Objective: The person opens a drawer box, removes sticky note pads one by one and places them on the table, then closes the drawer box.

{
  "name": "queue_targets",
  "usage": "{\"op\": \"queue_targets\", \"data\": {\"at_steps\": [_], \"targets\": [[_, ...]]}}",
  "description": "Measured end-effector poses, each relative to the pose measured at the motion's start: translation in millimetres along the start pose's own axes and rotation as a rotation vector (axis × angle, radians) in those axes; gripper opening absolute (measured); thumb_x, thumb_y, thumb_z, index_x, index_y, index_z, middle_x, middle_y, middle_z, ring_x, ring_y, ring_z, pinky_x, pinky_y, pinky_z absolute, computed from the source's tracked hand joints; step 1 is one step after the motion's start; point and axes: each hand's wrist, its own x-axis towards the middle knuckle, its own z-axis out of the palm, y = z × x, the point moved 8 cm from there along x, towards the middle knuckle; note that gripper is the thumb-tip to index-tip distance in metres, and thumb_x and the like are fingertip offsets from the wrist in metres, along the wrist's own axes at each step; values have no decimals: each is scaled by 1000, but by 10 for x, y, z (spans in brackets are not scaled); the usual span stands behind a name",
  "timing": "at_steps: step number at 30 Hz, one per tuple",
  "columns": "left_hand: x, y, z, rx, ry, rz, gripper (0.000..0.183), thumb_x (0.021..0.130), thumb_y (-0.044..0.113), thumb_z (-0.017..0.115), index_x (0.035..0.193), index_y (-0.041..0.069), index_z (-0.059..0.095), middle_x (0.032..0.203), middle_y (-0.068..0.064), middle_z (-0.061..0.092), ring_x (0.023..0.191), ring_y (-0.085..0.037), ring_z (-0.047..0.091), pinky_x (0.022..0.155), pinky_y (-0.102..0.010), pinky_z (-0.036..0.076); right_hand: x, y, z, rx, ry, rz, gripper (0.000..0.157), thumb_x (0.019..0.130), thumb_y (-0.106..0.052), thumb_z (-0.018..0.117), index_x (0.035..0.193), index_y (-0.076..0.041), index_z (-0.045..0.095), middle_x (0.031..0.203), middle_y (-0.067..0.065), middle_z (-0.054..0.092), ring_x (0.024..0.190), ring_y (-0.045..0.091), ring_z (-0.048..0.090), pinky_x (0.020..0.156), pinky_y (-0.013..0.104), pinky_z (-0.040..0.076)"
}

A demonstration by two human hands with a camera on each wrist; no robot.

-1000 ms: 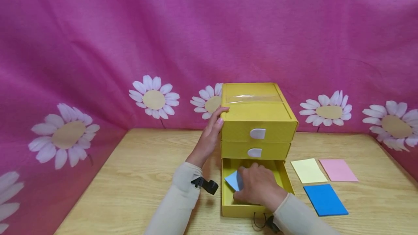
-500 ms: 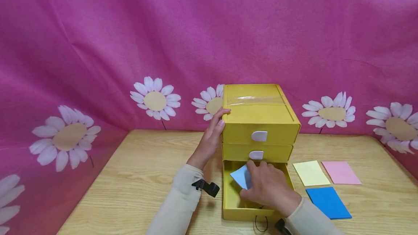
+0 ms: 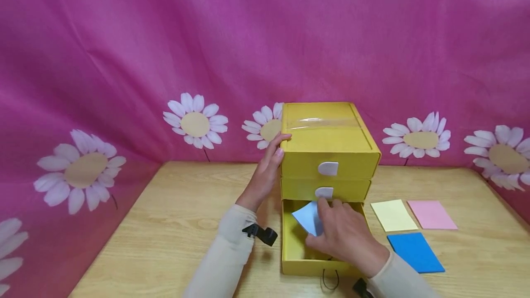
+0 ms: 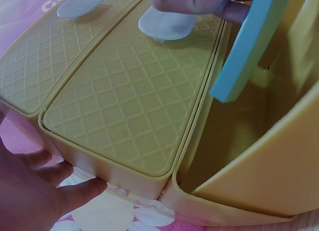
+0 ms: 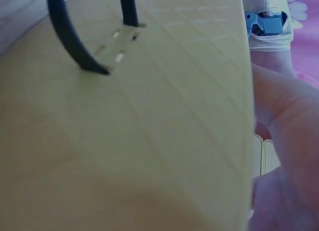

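My right hand (image 3: 348, 233) pinches a light blue sticky note pad (image 3: 308, 219) between thumb and fingers, tilted over the pulled-out bottom drawer (image 3: 306, 268) of a yellow drawer unit (image 3: 327, 139). Seen from the left wrist, the pad (image 4: 246, 52) stands edge-on above the drawer's opening, with only part of the right hand showing. My left hand (image 3: 262, 176) rests against the unit's left side, its fingertips at the top edge. In the right wrist view, the drawer's front panel (image 5: 174, 116) hides much of the right hand (image 5: 299, 126).
On the wooden table (image 3: 178, 224), right of the unit, lie a pale yellow pad (image 3: 394, 215), a pink pad (image 3: 432, 215) and a blue pad (image 3: 416, 252). A black loop handle (image 3: 330, 284) hangs from the drawer front. Behind stands a pink flowered cloth (image 3: 248, 36).
The right hand has raised the light blue sticky note pad from inside the bottom drawer, moving slightly to the right. The left hand stays against the unit.
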Motion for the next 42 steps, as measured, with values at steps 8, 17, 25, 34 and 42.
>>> {"op": "queue_targets", "data": {"at_steps": [8,17,25,34,42], "targets": [[11,21,-38,8,21,20,44,104,25,29,146,12,32,161,-8,10,146,-18,11,115,-46,15,-24,8,-42,6,11,14,47,67,-44,74,90,-13,48,72,5,44,62,19,43,50,31,33],[-5,-17,-1,-11,12,9,44,104,25,29,146,14,32,161,-6,9,146,-18,11,115,-46,16,-86,33,-107,3,48,12,52,67,-43,73,98,-8,51,75,5,45,63,19,42,51,31,33],[1,6,10,6,11,6,44,104,26,29,147,15,32,161,-6,9,146,-19,11,115,-47,16,-101,60,-121,27,76,17,53,66,-43,74,97,-7,49,72,3,43,62,18,42,51,30,33],[-6,-6,10,11,12,0,43,104,26,28,146,15,33,161,-5,10,145,-19,15,115,-46,18,-147,86,-133,78,92,23,49,66,-41,75,90,-10,45,67,1,42,58,17,41,47,29,32],[-2,14,-5,18,10,13,44,104,25,28,147,14,32,161,-7,10,145,-18,12,115,-46,16,-177,111,-177,63,121,17,49,65,-41,74,88,-10,43,66,0,40,57,16,39,48,29,31]]}}
